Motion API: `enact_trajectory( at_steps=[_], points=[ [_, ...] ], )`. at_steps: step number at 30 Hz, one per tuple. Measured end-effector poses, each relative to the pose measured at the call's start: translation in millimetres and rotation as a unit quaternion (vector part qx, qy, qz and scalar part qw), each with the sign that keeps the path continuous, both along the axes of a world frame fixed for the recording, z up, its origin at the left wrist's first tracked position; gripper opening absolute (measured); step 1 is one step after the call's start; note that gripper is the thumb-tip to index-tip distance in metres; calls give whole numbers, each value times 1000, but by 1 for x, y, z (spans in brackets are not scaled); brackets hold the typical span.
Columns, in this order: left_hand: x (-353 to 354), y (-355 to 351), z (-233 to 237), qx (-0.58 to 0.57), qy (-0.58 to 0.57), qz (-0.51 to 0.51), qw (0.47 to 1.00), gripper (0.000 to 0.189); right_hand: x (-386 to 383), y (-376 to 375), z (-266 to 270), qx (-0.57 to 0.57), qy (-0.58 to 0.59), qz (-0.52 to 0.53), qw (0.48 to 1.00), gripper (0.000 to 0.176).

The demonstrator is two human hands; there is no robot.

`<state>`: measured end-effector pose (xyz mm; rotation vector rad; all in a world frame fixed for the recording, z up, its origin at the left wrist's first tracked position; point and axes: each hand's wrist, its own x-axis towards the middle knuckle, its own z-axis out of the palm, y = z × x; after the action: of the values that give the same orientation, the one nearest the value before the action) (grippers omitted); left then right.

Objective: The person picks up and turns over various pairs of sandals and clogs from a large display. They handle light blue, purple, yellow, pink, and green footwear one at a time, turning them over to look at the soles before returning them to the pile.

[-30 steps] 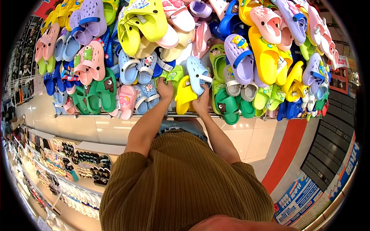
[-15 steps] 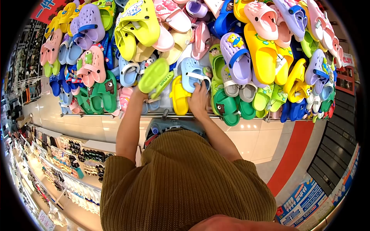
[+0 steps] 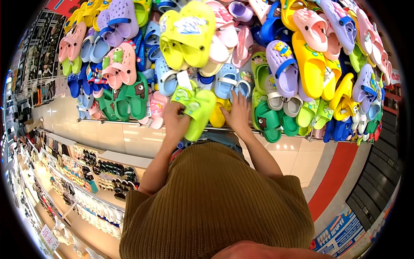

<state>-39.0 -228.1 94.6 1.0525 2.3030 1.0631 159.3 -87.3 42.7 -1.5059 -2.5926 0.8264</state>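
A pair of lime-green slippers (image 3: 200,113) with small decorations and a white tag is in my left hand (image 3: 176,121), whose fingers are closed round the edge. They are held upright, close in front of my body. My right hand (image 3: 239,113) lies with its fingers stretched and apart over a yellow clog (image 3: 219,113), partly covering it. Just beyond its fingertips are light blue clogs (image 3: 226,81) with pale straps. Above the held pair, large yellow-green clogs (image 3: 186,41) stand out from the display.
Many children's clogs crowd the rack, with green ones (image 3: 139,97) to the left and a lavender one (image 3: 282,67) to the right. A metal rail (image 3: 317,139) runs along the near edge. Shelves of small goods (image 3: 97,190) stand behind me on the left.
The lime-green slippers have moved right and nearer my body and turned, now showing their decorated tops and tag. My right hand has let go of the light blue clog and spread its fingers.
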Motion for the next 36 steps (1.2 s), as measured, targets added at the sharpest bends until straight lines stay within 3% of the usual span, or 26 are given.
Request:
enact_trajectory(
  at_steps=[1,3,6,10,11,14,15,18,19,22,24,26,27,30,34,35,36],
  points=[
    [8,2,20,30,-23,-16,999,20,1,-7,7,-120,107,-47,986,71],
    [12,-1,17,40,-28,-50,998,21,2,-21,17,-340,307,-147,877,61],
    [-1,-6,7,32,13,-141,989,24,-20,-24,27,-484,390,-287,729,53],
    [-27,-9,9,2,75,-272,959,32,-58,-34,64,-445,328,-242,797,59],
    [-32,-13,8,2,73,-301,951,36,-66,-40,65,-397,277,-236,842,62],
    [-45,-24,12,21,97,-347,933,37,-76,-56,33,-419,338,-261,801,67],
    [-49,-28,11,28,103,-366,924,38,-80,-62,22,-478,369,-310,735,56],
    [-64,-34,11,42,68,-393,916,37,-76,-81,-3,-513,392,-280,711,43],
    [-70,-36,14,7,31,-406,913,38,-80,-86,1,-478,411,-285,722,31],
    [-88,-47,45,120,39,-286,950,40,-80,-87,-9,-411,416,-318,746,29],
    [-90,-56,41,117,-100,-106,982,43,-87,-85,10,-381,448,-311,747,30],
    [-96,-68,-3,136,-299,46,944,46,-89,-84,19,-361,464,-291,755,32],
    [-93,-64,7,88,-411,92,903,44,-87,-83,20,-380,452,-263,763,35],
    [-91,-61,-14,16,-642,95,761,41,-92,-87,29,-389,451,-251,763,35],
    [-90,-60,-16,37,-649,-1,760,43,-95,-91,40,-456,511,-283,671,28],
    [-87,-64,-18,58,-680,-4,731,44,-90,-89,34,-464,512,-269,671,34],
    [-81,-66,-14,65,-714,14,697,46,-87,-85,37,-441,482,-269,708,34]
  ],
)
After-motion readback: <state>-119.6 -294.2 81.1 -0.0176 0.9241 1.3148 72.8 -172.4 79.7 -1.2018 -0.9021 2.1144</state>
